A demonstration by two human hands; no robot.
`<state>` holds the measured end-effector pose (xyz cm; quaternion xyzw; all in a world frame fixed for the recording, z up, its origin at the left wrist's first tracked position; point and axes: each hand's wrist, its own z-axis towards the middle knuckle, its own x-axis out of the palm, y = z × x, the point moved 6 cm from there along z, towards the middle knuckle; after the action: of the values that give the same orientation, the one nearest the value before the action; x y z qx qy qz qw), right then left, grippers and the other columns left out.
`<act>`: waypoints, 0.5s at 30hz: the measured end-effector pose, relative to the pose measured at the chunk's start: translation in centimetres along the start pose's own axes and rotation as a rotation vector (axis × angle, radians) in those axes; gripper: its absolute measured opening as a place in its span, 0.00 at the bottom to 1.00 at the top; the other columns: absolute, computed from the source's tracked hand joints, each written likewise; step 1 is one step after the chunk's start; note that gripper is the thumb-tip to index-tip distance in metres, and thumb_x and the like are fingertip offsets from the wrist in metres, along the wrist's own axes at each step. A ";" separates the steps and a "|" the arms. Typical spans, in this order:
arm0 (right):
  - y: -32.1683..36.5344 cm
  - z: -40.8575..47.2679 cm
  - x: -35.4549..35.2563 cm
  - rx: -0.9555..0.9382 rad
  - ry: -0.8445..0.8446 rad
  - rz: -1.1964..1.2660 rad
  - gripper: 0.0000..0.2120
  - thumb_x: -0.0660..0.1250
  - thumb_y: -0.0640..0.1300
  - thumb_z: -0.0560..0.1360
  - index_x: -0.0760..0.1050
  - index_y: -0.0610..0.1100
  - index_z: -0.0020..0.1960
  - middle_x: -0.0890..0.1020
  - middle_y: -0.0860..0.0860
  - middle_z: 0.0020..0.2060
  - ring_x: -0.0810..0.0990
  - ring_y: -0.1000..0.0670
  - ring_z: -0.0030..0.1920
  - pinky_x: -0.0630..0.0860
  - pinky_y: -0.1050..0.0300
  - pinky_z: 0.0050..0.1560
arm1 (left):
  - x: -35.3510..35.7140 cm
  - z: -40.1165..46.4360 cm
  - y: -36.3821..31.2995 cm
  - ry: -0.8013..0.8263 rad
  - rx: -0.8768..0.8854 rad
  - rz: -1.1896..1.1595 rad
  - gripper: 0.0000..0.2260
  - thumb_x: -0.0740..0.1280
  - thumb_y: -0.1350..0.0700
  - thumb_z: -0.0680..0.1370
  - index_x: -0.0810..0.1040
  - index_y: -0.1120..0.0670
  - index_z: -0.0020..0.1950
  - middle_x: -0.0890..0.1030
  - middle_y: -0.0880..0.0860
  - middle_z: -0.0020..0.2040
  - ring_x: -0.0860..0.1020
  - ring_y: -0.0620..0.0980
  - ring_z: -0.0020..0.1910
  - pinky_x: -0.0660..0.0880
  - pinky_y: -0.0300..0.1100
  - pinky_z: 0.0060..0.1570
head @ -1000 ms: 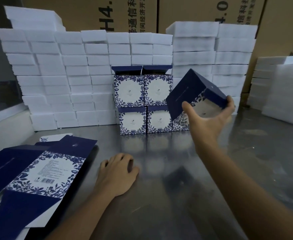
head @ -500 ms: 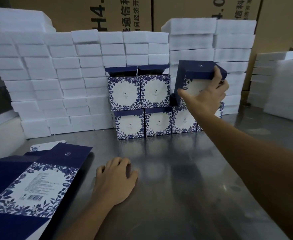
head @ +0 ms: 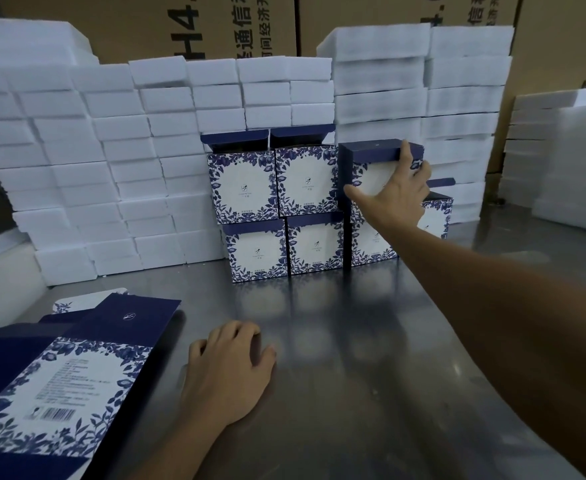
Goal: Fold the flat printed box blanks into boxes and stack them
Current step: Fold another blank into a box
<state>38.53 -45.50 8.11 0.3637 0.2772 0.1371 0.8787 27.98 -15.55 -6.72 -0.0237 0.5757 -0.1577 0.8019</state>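
Several folded blue-and-white floral boxes (head: 307,181) stand stacked in two rows at the back of the steel table (head: 371,341). My right hand (head: 393,195) grips a newly folded box (head: 371,157) by its front and top edge, seating it on the upper row at the right, beside the two upper boxes. My left hand (head: 227,372) rests on the table with its fingers loosely curled, holding nothing. A pile of flat box blanks (head: 62,379) lies at the near left, just left of that hand.
Stacks of white foam blocks (head: 94,161) wall the back and left; taller foam stacks (head: 423,98) stand behind the boxes and another foam pile (head: 568,161) at the right. Brown printed cartons (head: 215,26) rise behind them.
My right hand carried the folded box from mid-air, tilted, up and back, and now holds it upright on the upper row of the stack. My left hand has stayed on the table.
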 end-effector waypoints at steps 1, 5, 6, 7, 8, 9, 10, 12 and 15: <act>0.1 0.1 0.2 0.000 0.009 -0.003 0.55 0.75 0.64 0.66 0.45 0.58 0.80 0.50 0.41 0.79 0.59 0.36 0.75 0.67 0.33 0.67 | 0.0 0.0 0.0 0.002 0.000 -0.002 0.12 0.54 0.37 0.79 0.68 0.40 0.58 0.69 0.39 0.58 0.68 0.43 0.61 0.60 0.45 0.62; 0.0 0.8 1.1 0.003 0.056 -0.007 0.55 0.75 0.64 0.67 0.42 0.59 0.81 0.48 0.41 0.79 0.55 0.37 0.78 0.67 0.32 0.69 | -0.1 0.0 0.0 0.008 -0.005 0.006 0.12 0.54 0.37 0.79 0.67 0.39 0.59 0.69 0.38 0.60 0.68 0.42 0.62 0.60 0.45 0.64; -0.1 0.9 1.2 0.006 0.062 -0.012 0.55 0.74 0.65 0.68 0.41 0.59 0.81 0.47 0.41 0.80 0.54 0.37 0.78 0.67 0.33 0.69 | -0.1 0.0 0.0 0.005 -0.007 0.008 0.12 0.54 0.37 0.79 0.67 0.39 0.59 0.69 0.38 0.60 0.68 0.42 0.62 0.60 0.45 0.63; -0.2 0.9 1.4 0.007 0.065 -0.021 0.55 0.74 0.65 0.68 0.40 0.59 0.81 0.46 0.40 0.80 0.53 0.38 0.79 0.67 0.33 0.68 | -0.1 0.0 0.0 0.003 -0.008 0.007 0.12 0.54 0.37 0.79 0.67 0.39 0.58 0.69 0.38 0.60 0.68 0.42 0.62 0.60 0.45 0.63; -0.2 0.9 1.6 0.004 0.066 -0.034 0.55 0.74 0.66 0.68 0.40 0.60 0.81 0.46 0.40 0.80 0.52 0.38 0.79 0.66 0.32 0.67 | -0.1 0.0 0.0 0.003 -0.009 0.003 0.12 0.54 0.37 0.79 0.67 0.39 0.58 0.69 0.38 0.59 0.68 0.42 0.62 0.60 0.45 0.63; -0.2 0.9 1.7 0.000 0.068 -0.049 0.54 0.73 0.67 0.69 0.39 0.60 0.81 0.45 0.40 0.80 0.51 0.38 0.80 0.67 0.32 0.67 | -0.1 0.0 0.0 0.004 -0.010 -0.001 0.12 0.54 0.37 0.79 0.67 0.39 0.58 0.69 0.38 0.59 0.68 0.42 0.61 0.60 0.45 0.63; -0.2 0.8 1.9 -0.002 0.076 -0.062 0.54 0.72 0.67 0.69 0.39 0.60 0.80 0.44 0.39 0.80 0.50 0.38 0.80 0.66 0.32 0.67 | -0.1 0.0 0.0 0.006 -0.009 -0.003 0.12 0.54 0.36 0.79 0.67 0.39 0.58 0.68 0.38 0.59 0.68 0.42 0.61 0.60 0.45 0.63; -0.4 0.7 2.3 0.002 0.104 -0.074 0.52 0.72 0.66 0.71 0.39 0.60 0.80 0.42 0.40 0.80 0.50 0.38 0.80 0.66 0.32 0.68 | 0.0 0.0 0.1 0.006 -0.007 -0.005 0.12 0.54 0.36 0.79 0.67 0.39 0.59 0.68 0.37 0.59 0.67 0.41 0.61 0.60 0.45 0.63; -0.9 0.1 3.1 -0.001 0.156 -0.122 0.48 0.70 0.65 0.73 0.41 0.61 0.81 0.41 0.41 0.80 0.51 0.38 0.80 0.64 0.34 0.71 | -0.1 0.0 0.1 0.000 -0.012 -0.006 0.12 0.55 0.36 0.79 0.67 0.38 0.58 0.68 0.37 0.59 0.67 0.41 0.61 0.59 0.44 0.63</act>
<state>41.10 -44.87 6.33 0.3340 0.3665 0.1112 0.8613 28.03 -15.39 -6.69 -0.0301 0.5767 -0.1566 0.8012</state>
